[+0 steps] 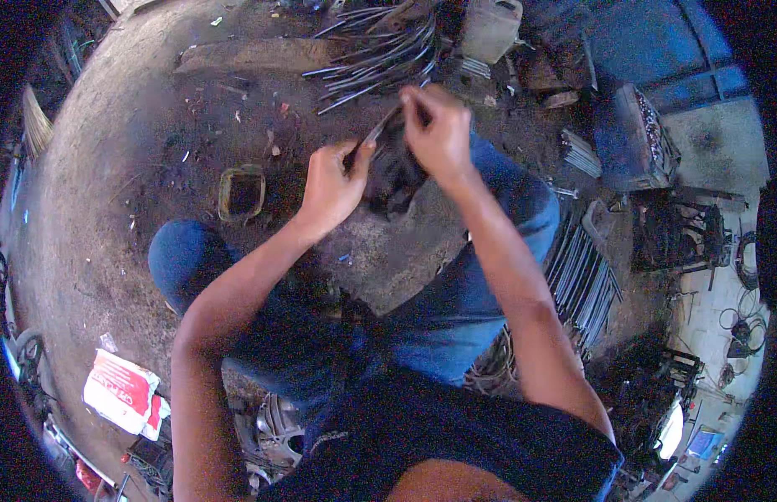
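Observation:
A thin metal rod [380, 130] slants between my two hands above the ground. My left hand [334, 186] pinches its lower end, thumb and fingers closed. At the upper end my right hand [438, 130] is closed too, its fingers blurred by motion. Under the hands stands a dark, blurred lump [394, 180] whose kind I cannot make out. Just beyond my right hand lies a heap of curved metal rods [388, 63]. My knees in blue jeans [451, 309] spread to either side of the work spot.
A small square container [242, 194] with dark contents sits left of my left hand. Straight rods [581, 280] lie in a bundle beside my right leg. Farther right are a box of rods [643, 138] and a dark metal stand [681, 230]. A white-and-red sack [120, 391] lies lower left.

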Demonstrator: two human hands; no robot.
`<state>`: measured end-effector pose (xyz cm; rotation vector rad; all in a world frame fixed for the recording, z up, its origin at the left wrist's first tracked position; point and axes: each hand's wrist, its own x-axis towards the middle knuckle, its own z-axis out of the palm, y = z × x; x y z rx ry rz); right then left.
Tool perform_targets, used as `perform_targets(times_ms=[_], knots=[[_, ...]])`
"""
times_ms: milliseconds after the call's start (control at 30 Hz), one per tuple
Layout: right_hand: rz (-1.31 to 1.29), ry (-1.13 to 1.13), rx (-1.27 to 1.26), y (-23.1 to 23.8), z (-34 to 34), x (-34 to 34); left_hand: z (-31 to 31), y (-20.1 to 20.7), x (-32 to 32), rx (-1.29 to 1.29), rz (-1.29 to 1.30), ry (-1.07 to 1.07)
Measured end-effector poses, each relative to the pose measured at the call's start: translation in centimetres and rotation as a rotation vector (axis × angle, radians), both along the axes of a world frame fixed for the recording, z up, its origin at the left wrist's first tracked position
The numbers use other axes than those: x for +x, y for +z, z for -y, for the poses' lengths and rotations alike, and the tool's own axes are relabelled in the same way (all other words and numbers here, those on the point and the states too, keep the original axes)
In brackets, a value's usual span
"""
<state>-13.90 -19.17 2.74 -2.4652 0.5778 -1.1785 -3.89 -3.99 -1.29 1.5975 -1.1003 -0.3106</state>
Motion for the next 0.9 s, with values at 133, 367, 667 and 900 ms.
perform_targets(times_ms=[133,367,667,900], knots=[[0.007,-0.033,0.002,-0.4,-2.6,0.2,-0.4,-0.3,0.3,0.066,-0.034,0.018],[-0.015,-0.181,0.038,0.7,-1.1,-0.2,-0.2,0.5,0.0,0.094,0.019,0.039],[0.411,-0.249,0.701,-0.6,5.6,-2.4,0.2,0.5,0.9,0.057,-0.104,-0.016],[0.572,-0.003,1.666,0.6,2.2,-2.7,-0.3,0.7,1.8,0.056,-0.556,-0.022]])
